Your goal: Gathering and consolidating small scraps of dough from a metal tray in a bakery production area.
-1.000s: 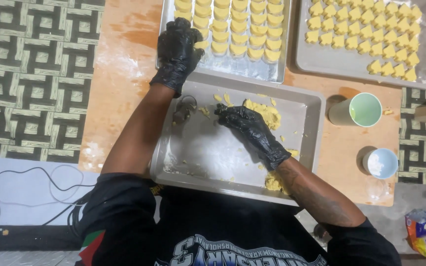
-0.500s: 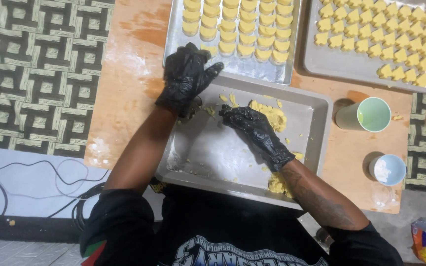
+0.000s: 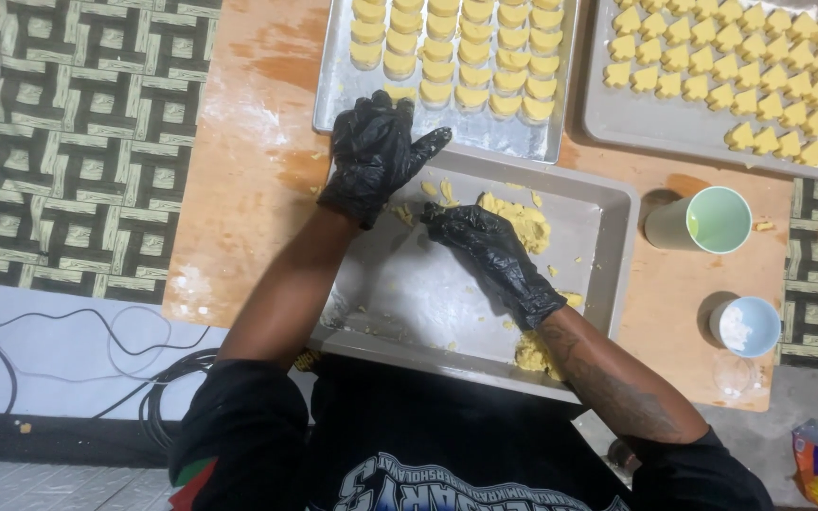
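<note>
Right hand (image 3: 489, 251) touching dough (image 3: 521, 222), left hand (image 3: 371, 151) beside

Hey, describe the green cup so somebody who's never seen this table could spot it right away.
Start at the wooden board and go to its right side, past the metal tray of loose yellow dough. The green cup stands there, pale mint and taller than the small white bowl nearer the person.
</note>
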